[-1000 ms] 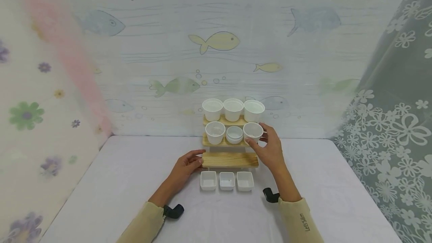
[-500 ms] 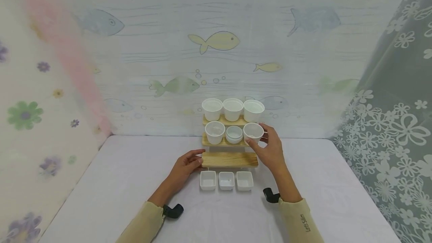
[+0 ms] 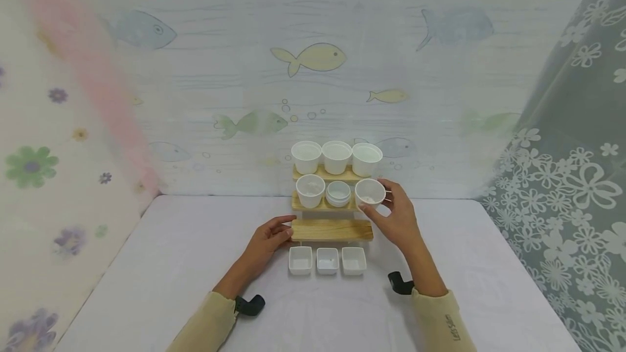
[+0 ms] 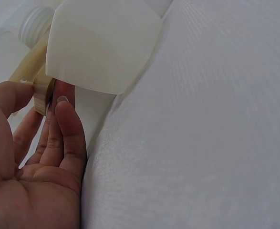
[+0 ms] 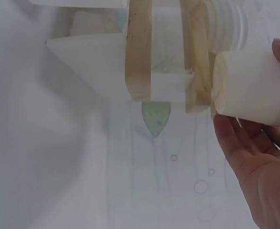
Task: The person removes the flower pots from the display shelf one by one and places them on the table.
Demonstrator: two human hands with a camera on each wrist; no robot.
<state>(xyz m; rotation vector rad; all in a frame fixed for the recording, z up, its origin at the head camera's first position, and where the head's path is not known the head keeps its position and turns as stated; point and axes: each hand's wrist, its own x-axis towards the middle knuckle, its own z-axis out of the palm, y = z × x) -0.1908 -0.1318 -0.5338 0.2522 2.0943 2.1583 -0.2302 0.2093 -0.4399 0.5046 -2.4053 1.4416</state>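
My right hand [image 3: 398, 219] grips a white round cup [image 3: 369, 192] at the right end of the middle wooden shelf. In the right wrist view this cup [image 5: 254, 86] is held between thumb and fingers, its base right at the shelf's edge. My left hand [image 3: 266, 242] pinches the left end of the bare lowest wooden shelf [image 3: 332, 230]. The left wrist view has the thumb on top of the board [image 4: 44, 93] and fingers beneath it. Left on the middle shelf are a tall cup [image 3: 310, 190] and a smaller lidded-looking round tub [image 3: 338, 194].
Three round white cups line the top shelf, the middle cup [image 3: 336, 157] among them. In front of the rack, three small square white dishes, including the centre dish [image 3: 327, 261], stand on the white-covered table [image 3: 323, 314]. A fish-patterned curtain [image 3: 235, 69] hangs close behind.
My right hand has shifted slightly to the right with the cup, which now stands apart from the tub and leans a little. The left hand keeps its hold on the lowest shelf.
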